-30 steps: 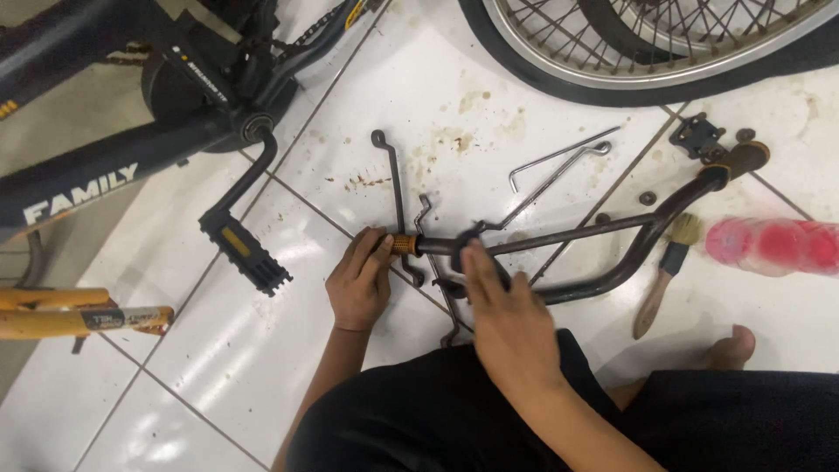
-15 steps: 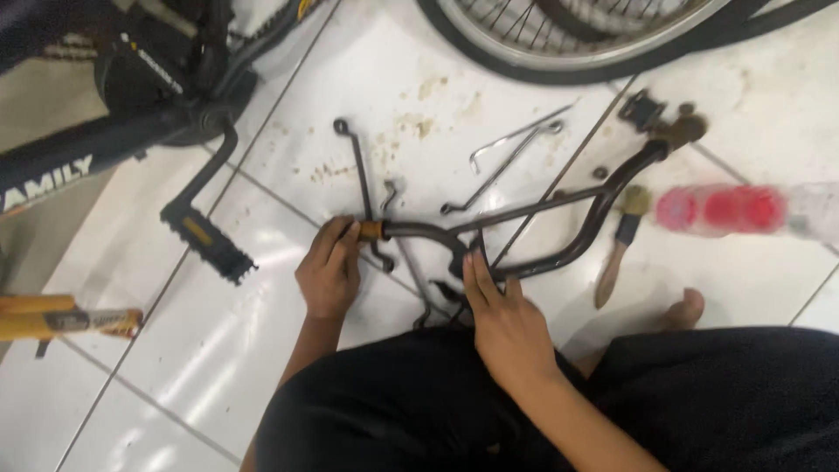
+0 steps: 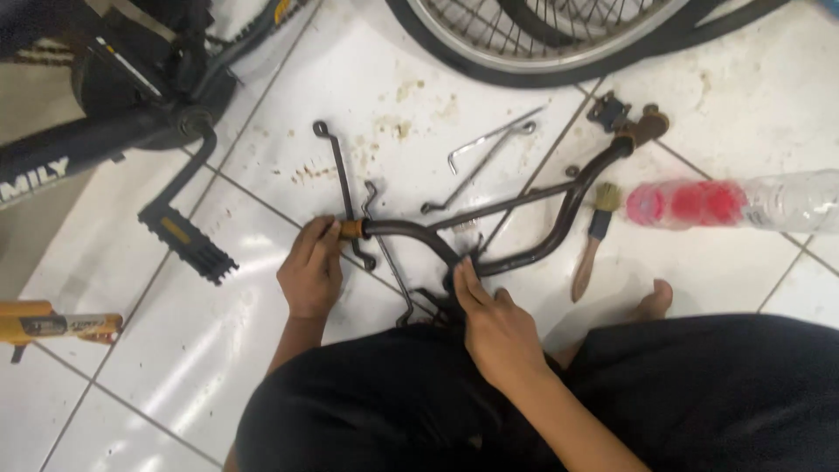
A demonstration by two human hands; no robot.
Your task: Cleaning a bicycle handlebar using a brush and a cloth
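Left hand (image 3: 310,275) pinched the orange-tipped end of the dark bent steel bicycle tube (image 3: 559,223) lying on white floor tiles (image 3: 175,367); right hand (image 3: 494,328) apparently clamped its middle bend—steadiness there mattered.

Paintbrush (image 3: 592,249), plastic bottle (image 3: 743,202) (red inside), bicycle pedal (image 3: 187,244), wheel (image 3: 559,39)

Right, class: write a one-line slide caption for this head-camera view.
Both hands, left hand and right hand, grip a dark curved metal frame part on white floor tiles.

Dark bent bike frame (image 3: 559,218) (rusty ends) flat on tile, hand-held.
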